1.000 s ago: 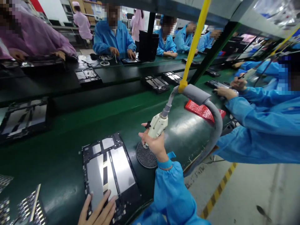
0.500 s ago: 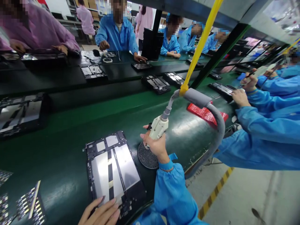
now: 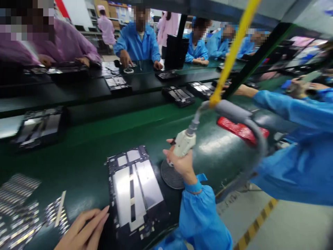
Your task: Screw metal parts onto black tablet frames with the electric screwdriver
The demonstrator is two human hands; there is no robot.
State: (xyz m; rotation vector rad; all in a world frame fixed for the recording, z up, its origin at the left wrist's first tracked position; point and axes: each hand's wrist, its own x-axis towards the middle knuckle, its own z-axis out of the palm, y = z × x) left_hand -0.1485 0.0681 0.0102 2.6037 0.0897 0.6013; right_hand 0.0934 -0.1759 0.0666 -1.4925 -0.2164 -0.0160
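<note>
My right hand (image 3: 180,165) is closed around a cream electric screwdriver (image 3: 183,144) that hangs on a grey hose (image 3: 234,110) from a yellow cord (image 3: 235,52). Its tip stands over a round black perforated disc (image 3: 170,177) on the green bench. Left of the disc lies a black tablet frame with silver plates (image 3: 136,189). My left hand (image 3: 83,229) lies flat at the frame's lower left edge, fingers stretched out and together, holding nothing.
Strips of small parts (image 3: 23,215) lie at the lower left. More frames (image 3: 39,126) ride the dark conveyor (image 3: 85,92). A red pad (image 3: 241,129) lies to the right. A co-worker's blue sleeve (image 3: 293,111) reaches in from the right; other workers sit across the line.
My left hand slid off the frame's bottom to its lower left edge. The view swung left, and the screwdriver hand kept its place over the disc.
</note>
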